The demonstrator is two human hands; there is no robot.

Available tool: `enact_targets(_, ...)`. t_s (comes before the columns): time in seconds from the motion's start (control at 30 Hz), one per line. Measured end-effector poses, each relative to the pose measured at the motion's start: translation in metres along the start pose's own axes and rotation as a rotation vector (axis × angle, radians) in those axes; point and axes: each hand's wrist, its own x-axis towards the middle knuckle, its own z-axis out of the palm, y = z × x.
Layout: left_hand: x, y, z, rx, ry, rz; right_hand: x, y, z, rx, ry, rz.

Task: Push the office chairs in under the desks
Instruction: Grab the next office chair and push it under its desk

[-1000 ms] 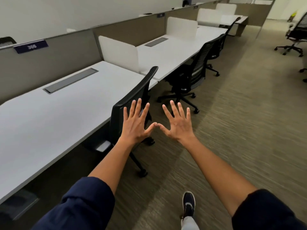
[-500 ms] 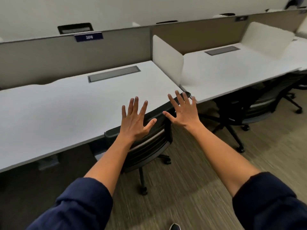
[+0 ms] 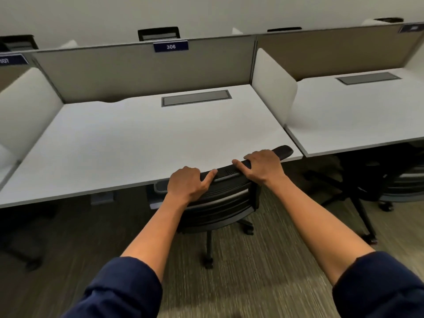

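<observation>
A black office chair (image 3: 220,203) stands in front of the white desk (image 3: 137,143) marked 306, its backrest top against the desk's front edge and skewed toward the desk's right end. My left hand (image 3: 187,183) grips the left part of the backrest's top rim. My right hand (image 3: 262,167) grips the rim further right. The chair's seat is hidden under the desk; its stem and two castors show on the carpet below.
A second black chair (image 3: 394,187) sits under the neighbouring desk (image 3: 358,120) on the right. White side dividers (image 3: 273,88) and a tan back partition (image 3: 142,70) bound the desk. Striped carpet (image 3: 263,271) covers the floor around me.
I have turned to face desk 306 squarely. Both hands, open and spread in the air before, have come down and closed on the top of the chair's backrest.
</observation>
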Motion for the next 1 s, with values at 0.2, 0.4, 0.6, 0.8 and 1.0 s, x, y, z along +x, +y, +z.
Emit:
enact_targets(0.2, -0.038, -0.028, 0.002, 0.003, 0.025, 0.042, -0.037, -0.03, 0.0, -0.02, 0.001, -0.117)
enact_targets(0.4, -0.08, -0.051, -0.011, -0.028, 0.027, 0.085, -0.074, -0.046, -0.011, 0.049, -0.009, -0.147)
enact_targets(0.6, -0.124, -0.083, -0.023, -0.064, 0.046, 0.136, -0.107, -0.084, -0.022, -0.051, 0.006, -0.063)
enact_targets(0.8, -0.158, -0.126, -0.027, -0.089, 0.054, 0.151, -0.141, -0.138, -0.019, -0.092, 0.075, -0.018)
enact_targets(1.0, -0.174, -0.154, -0.031, -0.109, 0.07, 0.148, -0.153, -0.174, -0.02, -0.049, 0.127, -0.023)
